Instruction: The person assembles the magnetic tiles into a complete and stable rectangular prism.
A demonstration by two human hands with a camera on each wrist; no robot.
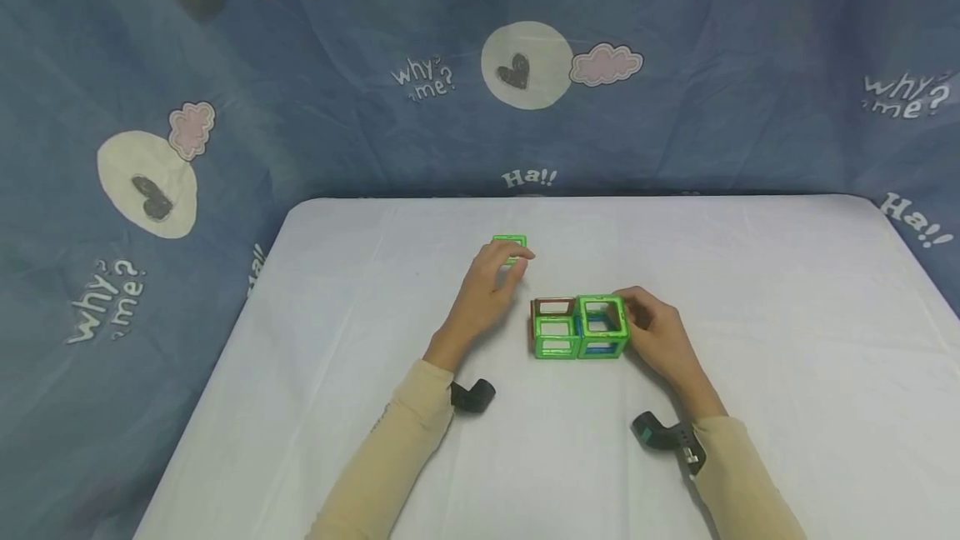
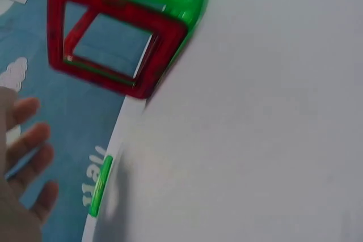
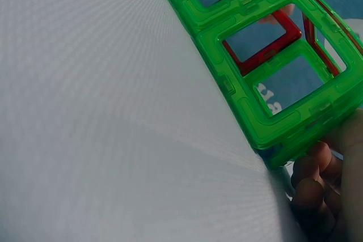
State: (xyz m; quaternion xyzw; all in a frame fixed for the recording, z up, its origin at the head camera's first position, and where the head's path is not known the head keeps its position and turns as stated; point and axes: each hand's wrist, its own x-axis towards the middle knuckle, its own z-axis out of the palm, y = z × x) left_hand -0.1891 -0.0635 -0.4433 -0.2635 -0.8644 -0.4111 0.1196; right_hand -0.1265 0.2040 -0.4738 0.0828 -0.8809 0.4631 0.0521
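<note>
A block of two joined cubes built from magnetic tiles [image 1: 578, 347] stands on the white table. Its frames are mostly green, with a red tile [image 2: 55, 29] at the left end and some blue inside. My right hand [image 1: 665, 338] grips the block's right side, its fingers [image 3: 309, 177] curled against the end face; the thumb is partly hidden. Farther back, my left hand [image 1: 480, 290] hovers by a loose green square tile [image 1: 510, 237], fingers loosely extended. In the left wrist view that tile [image 2: 101, 186] appears edge-on, apart from the fingers.
The white-covered table [image 1: 360, 298] runs back to a blue printed curtain [image 1: 420, 140]. A black wrist camera [image 1: 474, 397] sits at the left cuff, another black camera [image 1: 654, 432] at the right cuff.
</note>
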